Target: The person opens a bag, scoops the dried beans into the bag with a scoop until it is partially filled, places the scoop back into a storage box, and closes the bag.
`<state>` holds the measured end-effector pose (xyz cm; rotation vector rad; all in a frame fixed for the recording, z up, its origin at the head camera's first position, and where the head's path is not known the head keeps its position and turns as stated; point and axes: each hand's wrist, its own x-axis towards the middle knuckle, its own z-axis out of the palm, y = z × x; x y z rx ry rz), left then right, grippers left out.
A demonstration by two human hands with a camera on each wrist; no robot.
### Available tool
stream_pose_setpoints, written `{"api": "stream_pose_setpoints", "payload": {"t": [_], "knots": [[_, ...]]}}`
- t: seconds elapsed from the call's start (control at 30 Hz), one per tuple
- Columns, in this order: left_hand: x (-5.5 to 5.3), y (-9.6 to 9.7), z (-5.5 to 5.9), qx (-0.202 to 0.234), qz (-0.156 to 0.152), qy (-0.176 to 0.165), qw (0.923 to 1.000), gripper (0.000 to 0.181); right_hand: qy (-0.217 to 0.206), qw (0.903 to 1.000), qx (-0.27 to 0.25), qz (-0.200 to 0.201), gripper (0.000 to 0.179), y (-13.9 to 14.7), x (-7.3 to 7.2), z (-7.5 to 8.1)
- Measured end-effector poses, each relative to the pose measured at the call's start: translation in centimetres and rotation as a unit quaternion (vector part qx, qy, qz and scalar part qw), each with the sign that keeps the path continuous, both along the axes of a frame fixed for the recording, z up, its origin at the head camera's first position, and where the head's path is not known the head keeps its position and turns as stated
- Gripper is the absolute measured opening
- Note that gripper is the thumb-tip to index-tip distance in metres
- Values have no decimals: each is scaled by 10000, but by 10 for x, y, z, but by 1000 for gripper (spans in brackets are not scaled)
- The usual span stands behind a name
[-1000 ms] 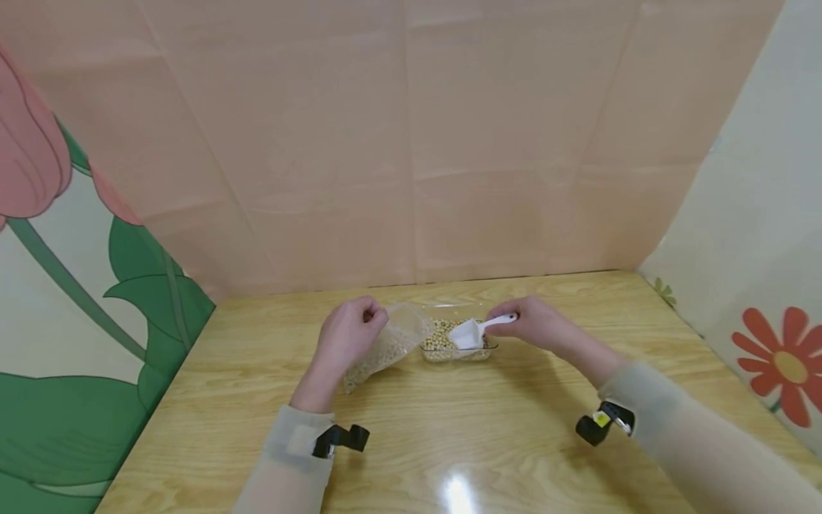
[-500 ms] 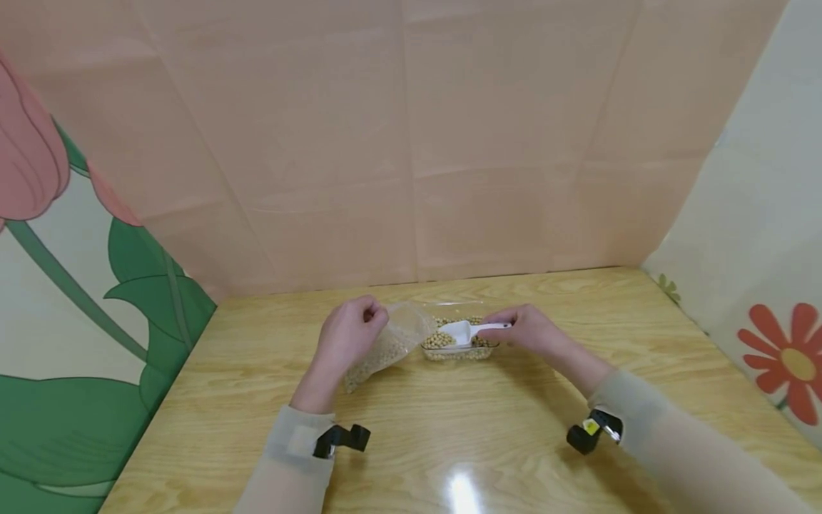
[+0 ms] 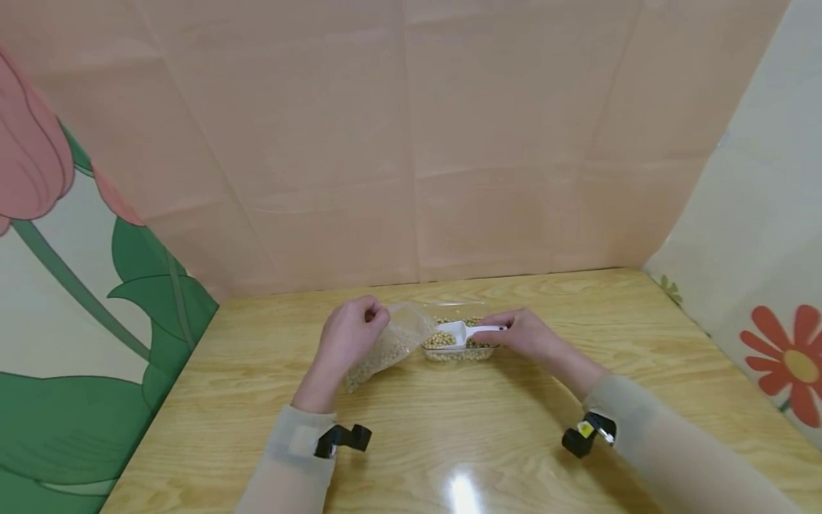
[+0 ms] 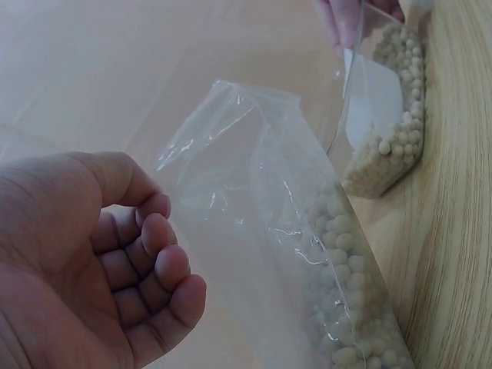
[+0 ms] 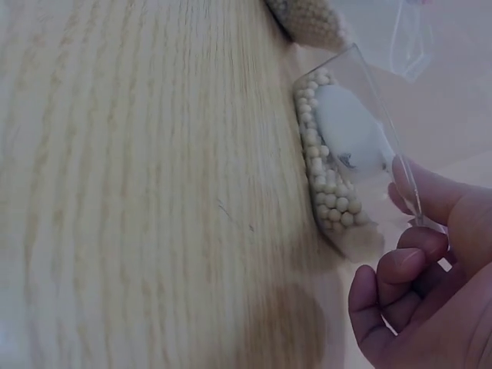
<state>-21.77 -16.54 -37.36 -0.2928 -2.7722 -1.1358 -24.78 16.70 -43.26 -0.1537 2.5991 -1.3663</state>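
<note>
My left hand (image 3: 349,332) has its fingers curled and pinches the rim of a clear plastic bag (image 3: 388,343) part-filled with pale yellow beans, likely soybeans. In the left wrist view, the bag (image 4: 261,200) leans right of the fingers, its lower part full of beans. Close on the right stands a clear rectangular container (image 3: 459,355) holding more of these beans. My right hand (image 3: 523,332) grips the handle of a white scoop (image 3: 454,333) over its right side. The scoop's bowl lies inside the container among the beans; the right wrist view shows its underside (image 5: 346,127) through the wall.
Under everything is a wood-grain table (image 3: 449,428). A pink sheet (image 3: 411,143) rises behind its back edge. Painted walls flank it, with a red flower (image 3: 799,364) on the right and green leaves (image 3: 154,278) on the left.
My right hand has levelled the scoop from a steep tilt and shifted it left within the container, baring beans beside the bowl. The left hand and bag have stayed in place.
</note>
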Motion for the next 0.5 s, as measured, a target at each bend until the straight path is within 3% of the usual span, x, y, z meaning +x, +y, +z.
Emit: {"api": "stream_pose_setpoints", "payload": {"t": [0.17,0.5], "knots": [[-1,1,0,-3,6,0,10000,21,-54,9998,-175,-57,54,1,2,-4],[0,-2,0,0,16,7,10000,24,-200,9938,-1065,-244,54,2,4,-13]]}}
